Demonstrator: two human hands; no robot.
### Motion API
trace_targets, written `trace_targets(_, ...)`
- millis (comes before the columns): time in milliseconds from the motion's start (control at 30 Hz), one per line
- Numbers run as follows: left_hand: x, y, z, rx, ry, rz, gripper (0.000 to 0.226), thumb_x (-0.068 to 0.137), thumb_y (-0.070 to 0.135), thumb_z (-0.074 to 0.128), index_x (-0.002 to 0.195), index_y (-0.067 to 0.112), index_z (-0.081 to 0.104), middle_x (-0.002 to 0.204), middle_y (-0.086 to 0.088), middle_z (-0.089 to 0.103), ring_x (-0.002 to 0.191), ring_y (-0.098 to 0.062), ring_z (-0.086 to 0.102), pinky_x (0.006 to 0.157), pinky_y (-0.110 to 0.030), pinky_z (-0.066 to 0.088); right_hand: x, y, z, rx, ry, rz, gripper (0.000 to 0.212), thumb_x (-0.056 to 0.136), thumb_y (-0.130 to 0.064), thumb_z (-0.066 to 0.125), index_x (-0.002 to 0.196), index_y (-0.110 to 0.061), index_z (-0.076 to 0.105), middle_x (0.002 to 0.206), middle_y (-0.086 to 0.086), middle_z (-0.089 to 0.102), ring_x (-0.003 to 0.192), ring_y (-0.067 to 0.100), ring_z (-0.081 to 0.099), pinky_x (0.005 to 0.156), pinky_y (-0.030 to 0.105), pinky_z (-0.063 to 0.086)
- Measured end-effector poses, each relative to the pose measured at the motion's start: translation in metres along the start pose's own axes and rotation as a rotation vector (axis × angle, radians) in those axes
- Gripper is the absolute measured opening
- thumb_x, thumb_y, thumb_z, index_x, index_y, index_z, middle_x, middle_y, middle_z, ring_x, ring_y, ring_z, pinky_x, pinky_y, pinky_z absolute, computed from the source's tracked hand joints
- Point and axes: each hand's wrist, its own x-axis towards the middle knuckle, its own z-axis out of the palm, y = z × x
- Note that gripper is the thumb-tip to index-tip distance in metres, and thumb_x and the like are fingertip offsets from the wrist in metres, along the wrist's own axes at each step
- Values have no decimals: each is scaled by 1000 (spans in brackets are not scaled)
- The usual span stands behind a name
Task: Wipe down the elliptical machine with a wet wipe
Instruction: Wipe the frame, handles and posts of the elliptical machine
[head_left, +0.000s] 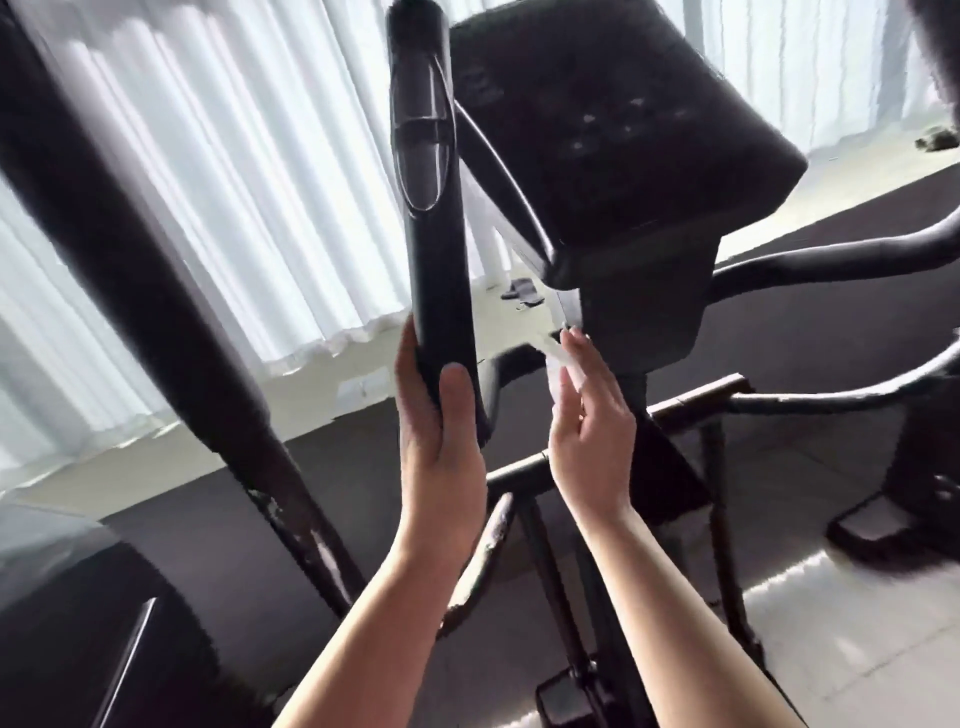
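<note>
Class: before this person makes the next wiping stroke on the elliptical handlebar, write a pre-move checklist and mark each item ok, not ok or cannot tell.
1. Left hand holds the upright black padded handlebar steady: ok, thumb and fingers wrap its lower end.
2. Thin white wet wipe in hand: ok, at the right hand fingertips.
3. Wipe touching the handlebar: not ok, a gap separates them.
4. Wipe still damp: cannot tell.
5. Dark square console clear of the stroke: ok, behind and to the right.

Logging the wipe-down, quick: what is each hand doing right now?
Left hand: grips the black handlebar.
Right hand: fingers straight, wet wipe at its fingertips; grip unclear.
</note>
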Motion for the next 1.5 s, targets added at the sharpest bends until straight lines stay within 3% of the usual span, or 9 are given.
trace_targets(167,2,-12,-9,59,-37,-5,46,82,62,41,128,67,35,147,12,44,138,-13,37,119,-46,24,21,60,43,-285,-133,-196,43,91,-9,43,132,-1,55,136,15,56,130,32,49,118,44,22)
trace_targets(400,8,-18,-10,84,-50,47,74,76,77,55,140,47,32,153,8,39,143,-7,31,121,-43,15,-34,4,57,760,-99,452,34,100,-19,43,121,-3,64,129,3,63,131,14,50,113,35,35)
trace_targets(500,7,-17,-8,90,-39,26,76,81,71,54,144,37,30,153,5,39,143,-7,31,122,-44,15,-37,-20,25,913,-193,448,30,101,-14,41,113,-10,67,122,-6,67,126,13,54,109,28,36)
trace_targets(633,5,-16,-6,66,-5,9,67,82,58,49,142,33,34,148,1,45,135,-6,40,120,-43,22,-30,-24,-2,648,-320,52,32,98,-13,43,116,-2,67,123,4,67,126,18,55,108,35,40)
trace_targets(833,4,-15,-9,92,-38,9,59,85,59,46,140,45,33,150,11,42,141,-3,32,121,-38,18,28,46,31,-133,-97,-345,34,95,-5,41,118,2,65,125,16,64,126,30,51,111,45,36)
trace_targets(1000,5,-16,-10,-38,-51,-45,46,90,48,46,135,42,38,131,29,56,128,7,45,93,-7,40,7,55,59,153,-165,-26,30,96,-12,44,111,-6,69,118,7,67,122,25,54,106,49,38)
trace_targets(1133,5,-12,-7,-78,-58,-49,52,90,52,58,135,38,38,126,31,58,126,7,47,91,-6,40,-8,12,54,726,-229,336,29,98,-12,44,105,-14,71,117,0,69,123,17,55,109,50,37)
trace_targets(1267,5,-8,-5,-93,-57,-48,60,89,51,58,138,25,36,117,26,62,112,8,55,91,-9,41,-22,-34,25,796,-245,470,38,96,-26,44,99,-2,73,109,7,71,119,21,59,106,45,41)
trace_targets(1500,4,-1,-10,-154,-132,-109,78,80,51,68,145,22,35,126,17,62,120,5,52,94,-11,42,-24,-78,-17,1102,-12,610,39,103,-22,40,93,-24,78,103,-4,74,109,10,64,92,17,45)
